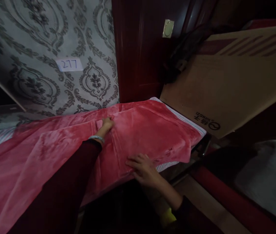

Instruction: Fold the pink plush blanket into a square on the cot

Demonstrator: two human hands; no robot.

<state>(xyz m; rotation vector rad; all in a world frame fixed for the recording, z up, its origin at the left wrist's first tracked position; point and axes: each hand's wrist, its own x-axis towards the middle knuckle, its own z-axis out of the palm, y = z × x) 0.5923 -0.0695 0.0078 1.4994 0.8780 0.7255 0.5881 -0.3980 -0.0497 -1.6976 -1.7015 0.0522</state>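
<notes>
A pinkish-red plush blanket point(150, 130) lies spread over a long narrow surface, with creases and folds on its left half. My left hand point(108, 124) reaches to its far side, fingers closed on a fold of the cloth; a bangle circles that wrist. Closer to me, my right hand point(144, 169) rests on the near edge of the blanket with fingers stretched out. Under the blanket, a striped sheet point(192, 126) shows at the right end and along parts of the edge.
Behind the blanket stands a patterned wallpapered wall point(69, 85) bearing a paper label point(69, 64) marked 277. A dark red door point(140, 48) adjoins it. A large cardboard box point(225, 84) leans at the right. Pale bedding point(269, 175) sits at the lower right.
</notes>
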